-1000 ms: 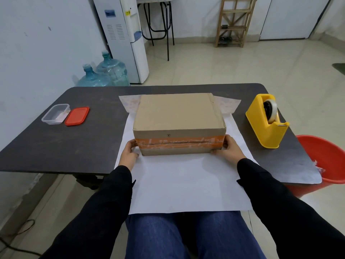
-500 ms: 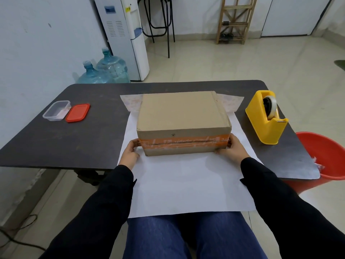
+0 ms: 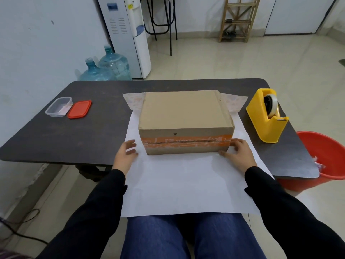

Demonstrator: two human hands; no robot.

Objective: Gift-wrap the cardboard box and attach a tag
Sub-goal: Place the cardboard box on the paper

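Yellow tape dispenser (image 3: 267,116) right of cardboard box (image 3: 184,120); tub (image 3: 59,106) left.

The room around me is evenly and softly lit, fairly bright, with no hard shadows. My table (image 3: 78,139) reads matte and dark, with a pale sheen along its right edge. The white paper (image 3: 179,184) is bright, nearly washed out, showing little texture. My left hand (image 3: 124,155) is smeared by motion blur at the fingers. The wide lens bows the table's far edge and stretches my sleeves (image 3: 291,217) toward the lower corners.
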